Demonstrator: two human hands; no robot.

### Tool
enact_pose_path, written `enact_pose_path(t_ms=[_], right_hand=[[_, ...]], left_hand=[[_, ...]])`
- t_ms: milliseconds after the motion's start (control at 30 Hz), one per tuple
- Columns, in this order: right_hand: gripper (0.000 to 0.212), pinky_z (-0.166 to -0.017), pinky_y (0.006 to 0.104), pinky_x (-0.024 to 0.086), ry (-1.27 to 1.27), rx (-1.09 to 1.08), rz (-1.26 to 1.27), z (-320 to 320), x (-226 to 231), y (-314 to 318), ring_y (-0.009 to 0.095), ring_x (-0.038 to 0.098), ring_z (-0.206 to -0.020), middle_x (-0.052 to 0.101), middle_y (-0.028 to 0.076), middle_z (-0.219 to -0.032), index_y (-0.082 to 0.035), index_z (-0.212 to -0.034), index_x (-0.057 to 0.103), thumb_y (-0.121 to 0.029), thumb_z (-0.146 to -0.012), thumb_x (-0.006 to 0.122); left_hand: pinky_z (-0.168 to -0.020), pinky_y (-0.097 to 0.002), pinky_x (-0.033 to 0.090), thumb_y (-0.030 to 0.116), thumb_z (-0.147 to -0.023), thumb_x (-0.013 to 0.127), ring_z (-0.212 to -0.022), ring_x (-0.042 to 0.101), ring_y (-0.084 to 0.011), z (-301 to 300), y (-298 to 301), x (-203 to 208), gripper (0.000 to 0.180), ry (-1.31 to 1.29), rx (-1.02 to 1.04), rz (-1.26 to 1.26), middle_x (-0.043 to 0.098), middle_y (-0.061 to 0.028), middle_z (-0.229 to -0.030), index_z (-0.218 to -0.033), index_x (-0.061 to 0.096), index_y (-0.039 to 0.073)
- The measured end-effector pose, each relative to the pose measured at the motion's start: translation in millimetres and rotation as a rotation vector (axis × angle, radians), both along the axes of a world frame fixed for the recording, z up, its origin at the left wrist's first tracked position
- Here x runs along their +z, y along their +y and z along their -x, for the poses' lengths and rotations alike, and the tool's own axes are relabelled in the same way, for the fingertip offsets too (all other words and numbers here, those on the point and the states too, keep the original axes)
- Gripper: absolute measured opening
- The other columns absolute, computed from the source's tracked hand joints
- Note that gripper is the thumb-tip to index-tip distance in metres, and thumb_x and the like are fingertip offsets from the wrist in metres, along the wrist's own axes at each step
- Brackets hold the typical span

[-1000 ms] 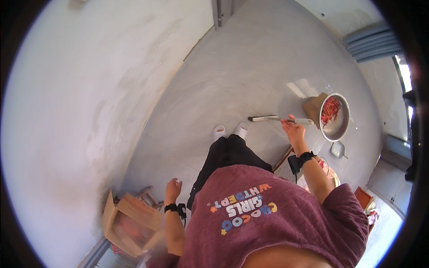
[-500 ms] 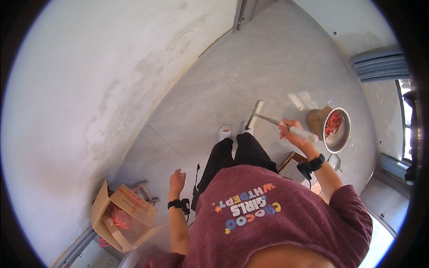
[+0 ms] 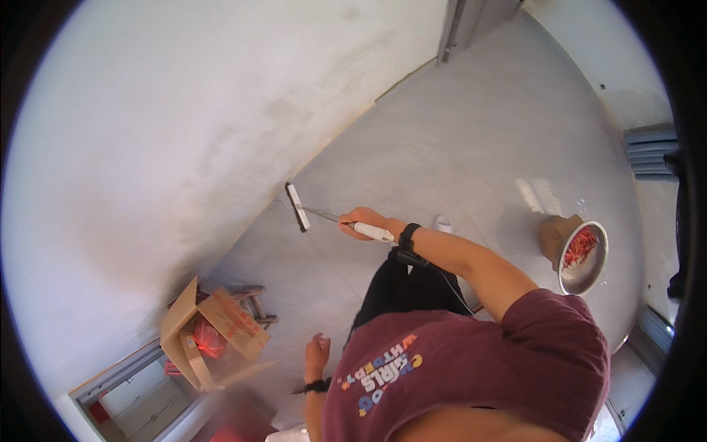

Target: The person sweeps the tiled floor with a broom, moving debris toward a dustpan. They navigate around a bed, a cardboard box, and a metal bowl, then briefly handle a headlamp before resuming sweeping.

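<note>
You had broom (image 3: 322, 214) in right grip (image 3: 361, 221), fingers wrapped round pale handle (image 3: 373, 232); head (image 3: 297, 207) left of grip, near wall (image 3: 169, 162). Left grip (image 3: 317, 353) hung empty, fingers loose. Broom looked light, stiff; smooth handle seemed best hold.

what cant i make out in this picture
Head view:
White brush with dark bristles: middle covered by the right hand
Brown boxy container: partly hidden by the round silver metal basin
Blue folded fabric: cut off by the dark picture edge
Blurred red shape: cut off by the lower edge
</note>
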State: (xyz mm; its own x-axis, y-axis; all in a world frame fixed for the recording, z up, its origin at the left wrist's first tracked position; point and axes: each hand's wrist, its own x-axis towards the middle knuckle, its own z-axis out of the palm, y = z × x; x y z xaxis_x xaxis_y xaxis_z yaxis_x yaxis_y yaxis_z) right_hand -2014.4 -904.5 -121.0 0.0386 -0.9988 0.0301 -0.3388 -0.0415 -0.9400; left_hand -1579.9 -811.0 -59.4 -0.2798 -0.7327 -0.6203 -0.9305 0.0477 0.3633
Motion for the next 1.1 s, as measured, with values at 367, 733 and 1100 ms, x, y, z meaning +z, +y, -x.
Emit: enact_pose_path(t_ms=[367,733,1100], right_hand=[[0.019,-0.063,0.0377,0.047,-0.012,-0.348,-0.193,181.4,-90.5,117.3,0.027,0.059,-0.068,0.062,0.013,-0.074,-0.006,-0.099,0.063,-0.017,-0.085,0.056],[0.015,-0.058,0.0259,0.046,-0.046,-0.994,-0.444,286.2,-1.4,276.7,0.009,0.052,-0.067,0.055,0.0,-0.07,-0.005,-0.097,0.062,-0.017,-0.09,0.057],[0.004,-0.063,0.0314,0.046,0.112,-0.531,0.225,139.3,36.3,197.2,0.023,0.056,-0.067,0.061,0.013,-0.085,0.0,-0.082,0.06,0.0,-0.079,0.058]], left_hand=[[-0.065,-0.0396,0.052,0.022,-0.084,0.065,-0.073,0.066,-0.0328,10.1,42.5,-6.2,0.034,-0.024,-0.018,-0.097,0.067,-0.0172,-0.077,-0.108,0.061,-0.002],[-0.068,-0.0379,0.053,0.016,-0.087,0.061,-0.081,0.066,-0.0291,162.3,-108.1,9.1,0.033,0.246,-0.277,0.126,0.067,-0.0167,-0.09,-0.115,0.055,-0.001],[-0.069,-0.0384,0.052,0.02,-0.086,0.062,-0.078,0.067,-0.0317,84.8,-50.1,-26.4,0.036,0.114,-0.209,-0.077,0.068,-0.0174,-0.085,-0.113,0.058,-0.004]])
